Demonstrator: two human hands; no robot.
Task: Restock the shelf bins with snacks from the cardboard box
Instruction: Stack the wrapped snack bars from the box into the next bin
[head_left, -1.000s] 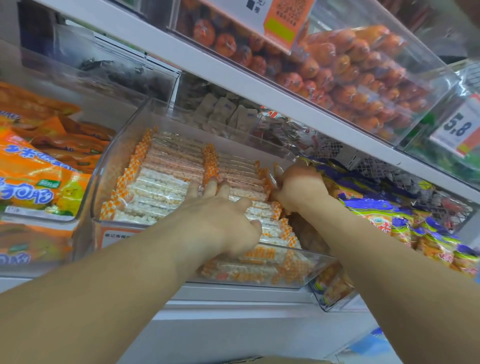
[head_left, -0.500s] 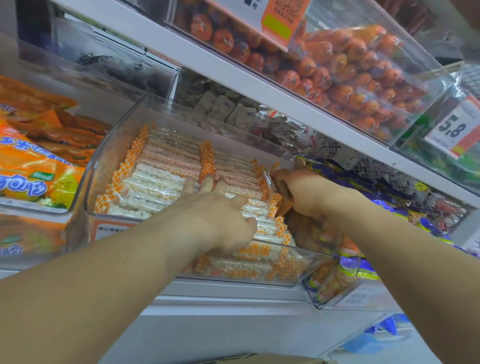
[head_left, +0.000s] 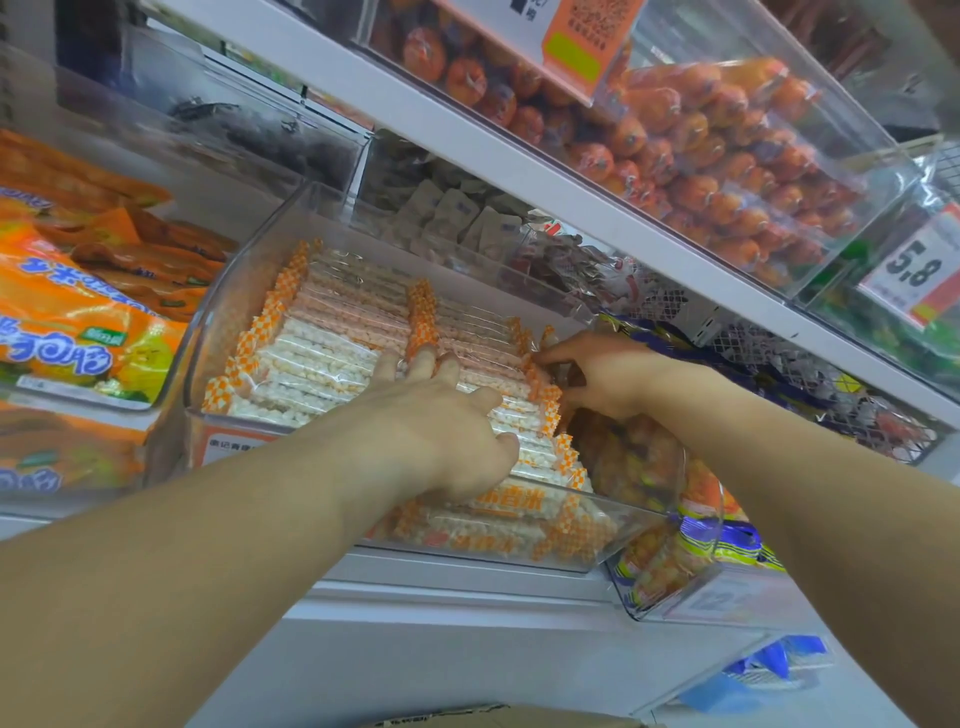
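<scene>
Your left hand (head_left: 441, 415) lies flat on the snack packs (head_left: 332, 353); your right hand (head_left: 602, 374) seems to pinch a pack end at the clear bin (head_left: 234, 291)'s right wall; tugging could spill the stack.

Both hands (head_left: 436, 431) (head_left: 608, 379) on binned snack packs (head_left: 322, 353)

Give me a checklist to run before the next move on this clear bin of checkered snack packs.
1. Left hand lies flat on the packs: ok.
2. Right hand has fingers on the pack ends at the right wall: ok.
3. Packs lie in neat rows: ok.
4. Clear bin sits squarely on the shelf: cannot tell.
5. Room left for more packs: cannot tell.
6. Cardboard box within reach at the bottom edge: ok.
</scene>
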